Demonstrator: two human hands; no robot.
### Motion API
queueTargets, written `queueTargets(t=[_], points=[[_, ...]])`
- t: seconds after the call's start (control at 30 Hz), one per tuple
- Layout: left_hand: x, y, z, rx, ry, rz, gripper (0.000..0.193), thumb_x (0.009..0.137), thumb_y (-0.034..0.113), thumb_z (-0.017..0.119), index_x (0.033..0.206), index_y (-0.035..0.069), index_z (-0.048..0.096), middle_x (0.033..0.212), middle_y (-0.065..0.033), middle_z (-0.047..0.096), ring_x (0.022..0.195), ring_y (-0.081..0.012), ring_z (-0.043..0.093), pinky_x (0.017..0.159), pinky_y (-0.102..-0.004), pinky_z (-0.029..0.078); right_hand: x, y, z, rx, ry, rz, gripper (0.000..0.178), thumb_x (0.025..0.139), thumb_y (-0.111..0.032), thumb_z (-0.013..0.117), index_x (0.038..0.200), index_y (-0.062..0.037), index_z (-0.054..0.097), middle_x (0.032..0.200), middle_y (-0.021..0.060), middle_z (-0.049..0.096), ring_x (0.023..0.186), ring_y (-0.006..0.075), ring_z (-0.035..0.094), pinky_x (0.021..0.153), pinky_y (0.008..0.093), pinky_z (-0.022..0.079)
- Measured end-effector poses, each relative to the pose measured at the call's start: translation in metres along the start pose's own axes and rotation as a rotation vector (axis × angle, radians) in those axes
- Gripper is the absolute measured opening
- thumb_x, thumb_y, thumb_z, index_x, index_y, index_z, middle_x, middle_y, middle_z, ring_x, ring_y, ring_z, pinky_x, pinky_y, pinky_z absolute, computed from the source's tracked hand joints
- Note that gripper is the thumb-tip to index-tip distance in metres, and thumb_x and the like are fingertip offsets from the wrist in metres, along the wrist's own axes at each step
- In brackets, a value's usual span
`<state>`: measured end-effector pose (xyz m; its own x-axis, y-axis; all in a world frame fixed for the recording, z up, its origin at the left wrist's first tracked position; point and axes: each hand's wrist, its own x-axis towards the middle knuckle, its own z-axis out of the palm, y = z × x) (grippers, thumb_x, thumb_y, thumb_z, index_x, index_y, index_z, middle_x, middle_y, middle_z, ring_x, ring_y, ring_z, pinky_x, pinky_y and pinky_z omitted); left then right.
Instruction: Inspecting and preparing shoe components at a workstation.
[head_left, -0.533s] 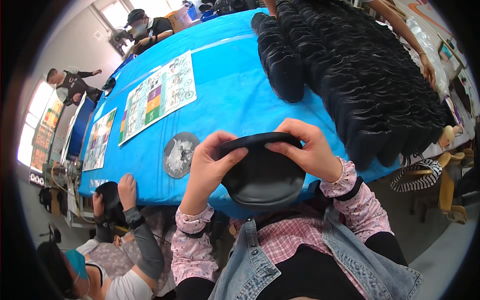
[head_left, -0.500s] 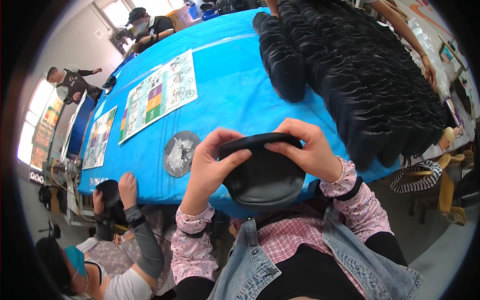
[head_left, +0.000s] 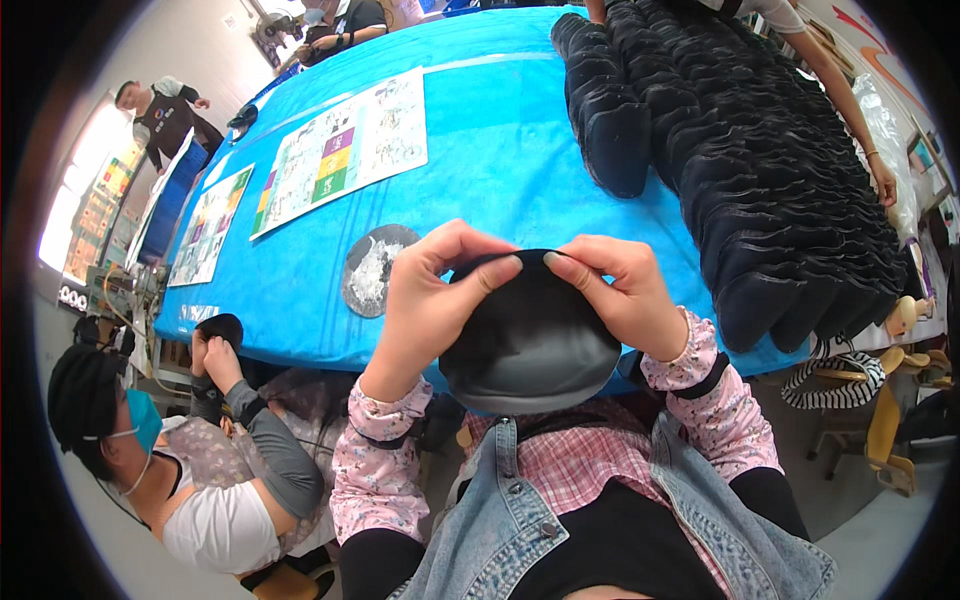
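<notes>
Pinching black piece (head_left: 530, 345) at its 12 o'clock rim w/ L hand (head_left: 425, 300) & R hand (head_left: 632, 290), nr. blue table's (head_left: 490, 130) 6 o'clock edge. Prob. light, pliable, slickish; best held at 11 & 1.

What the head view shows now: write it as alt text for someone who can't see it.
A person's left grip and right grip pinch the top edge of a rounded black piece at the near edge of a blue table. Overlapping black rows cover its right side; printed sheets and a grey disc lie left, with a co-worker at near left.
</notes>
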<state>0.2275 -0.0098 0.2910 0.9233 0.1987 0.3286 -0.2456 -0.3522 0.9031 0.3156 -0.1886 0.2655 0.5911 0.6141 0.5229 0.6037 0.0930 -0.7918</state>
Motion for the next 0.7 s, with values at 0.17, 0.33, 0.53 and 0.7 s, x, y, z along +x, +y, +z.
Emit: queueTargets(t=[0.17, 0.33, 0.53, 0.7], points=[[0.004, -0.009, -0.010, -0.422, -0.119, -0.207, 0.061, 0.087, 0.015, 0.063, 0.139, 0.000, 0.033, 0.088, 0.0015, 0.057, 0.081, -0.0028, 0.051, 0.071, -0.0145, 0.038, 0.002, 0.008, -0.007, -0.055, 0.021, 0.041, 0.020, 0.086, -0.018, 0.064, 0.083, 0.0018, 0.065, 0.063, 0.0133, 0.057, 0.051, 0.0159, 0.051, 0.048, 0.0284, 0.040], [-0.015, -0.025, -0.012, -0.272, -0.294, -0.312, 0.078, 0.069, 0.013, 0.079, 0.133, 0.001, 0.037, 0.116, -0.0096, 0.056, 0.108, -0.0155, 0.052, 0.092, -0.0288, 0.042, 0.005, 0.018, -0.009, 0.153, 0.067, 0.175, 0.018, 0.085, -0.017, 0.065, 0.087, 0.0011, 0.067, 0.062, 0.0050, 0.058, 0.054, 0.0056, 0.047, 0.048, 0.0236, 0.038], [-0.008, -0.012, -0.001, 0.253, -0.031, -0.060, 0.075, 0.062, 0.015, 0.083, 0.125, 0.001, 0.044, 0.097, -0.0100, 0.059, 0.091, -0.0161, 0.057, 0.080, -0.0276, 0.045, 0.006, 0.011, 0.002, 0.104, 0.103, 0.162, 0.015, 0.085, -0.015, 0.065, 0.088, -0.0009, 0.068, 0.067, 0.0034, 0.061, 0.057, 0.0045, 0.049, 0.050, 0.0219, 0.039], [0.000, -0.012, -0.003, 0.100, 0.105, -0.023, 0.057, 0.068, 0.006, 0.077, 0.117, 0.002, 0.048, 0.074, -0.0023, 0.058, 0.068, -0.0087, 0.055, 0.062, -0.0223, 0.043, 0.006, 0.011, 0.003, 0.258, 0.103, 0.250, 0.021, 0.082, -0.015, 0.070, 0.094, 0.0008, 0.064, 0.076, 0.0016, 0.062, 0.070, 0.0058, 0.055, 0.059, 0.0218, 0.045]])
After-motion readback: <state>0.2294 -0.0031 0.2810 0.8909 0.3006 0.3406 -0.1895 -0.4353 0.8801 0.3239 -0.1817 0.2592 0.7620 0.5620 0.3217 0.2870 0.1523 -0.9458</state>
